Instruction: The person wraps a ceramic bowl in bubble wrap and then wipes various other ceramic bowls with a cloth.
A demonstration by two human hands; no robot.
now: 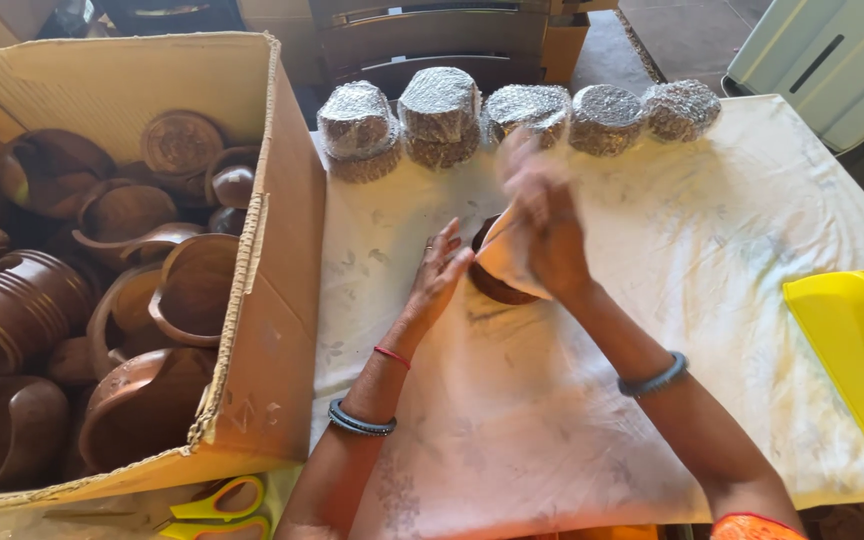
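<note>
On a table covered by a pale cloth (712,260), both hands work at a small brown pot (497,283) that sits near the middle of the cloth, partly hidden behind them. The left hand (437,275) rests with its fingers loosely spread, fingertips touching the pot's left side. The right hand (542,225) is blurred with motion; it seems to be closed on a sheet of pale paper (507,258) that drapes over the top and right of the pot, though the blur makes the exact grip hard to judge. Both wrists wear dark bangles, and the left also carries a thin red thread. Along the far edge of the cloth stands a row of five wrapped bundles (512,115), each covered in a whitish, mesh-like wrapping, set just beside one another and well apart from the pot. To the left, touching the table edge, is a large open cardboard box (272,300) filled with brown glazed pots (132,320) lying at many angles, some on their sides. Below the box, at the near edge, lie yellow-handled scissors (217,505). At the right edge of the cloth sits a yellow plastic object (852,350), only partly in view.
</note>
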